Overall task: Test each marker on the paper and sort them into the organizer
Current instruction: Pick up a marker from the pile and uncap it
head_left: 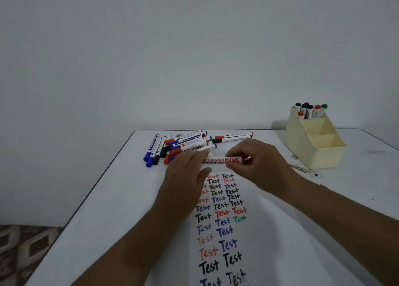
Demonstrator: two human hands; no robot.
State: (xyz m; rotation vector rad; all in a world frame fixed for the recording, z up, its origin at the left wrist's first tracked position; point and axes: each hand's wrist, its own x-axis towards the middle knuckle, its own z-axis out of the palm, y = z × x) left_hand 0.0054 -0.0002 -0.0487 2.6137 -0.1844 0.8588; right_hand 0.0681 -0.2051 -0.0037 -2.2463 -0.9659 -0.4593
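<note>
Both hands hold one red whiteboard marker (220,161) crosswise above the top of the paper (220,225). My left hand (185,173) grips its left end, which is hidden under the fingers. My right hand (257,162) pinches its right end. The paper lies down the middle of the table and carries several rows of "Test" in black, red, blue and green. A pile of blue, red and black markers (183,145) lies just beyond my hands. The cream organizer (315,143) stands at the back right, with several markers (311,110) upright in its rear compartment.
The white table (108,210) has its left edge running diagonally, with patterned floor (26,251) beyond it. A plain wall rises behind the table. Small dark scraps (302,169) lie in front of the organizer. Its two front compartments hold nothing visible.
</note>
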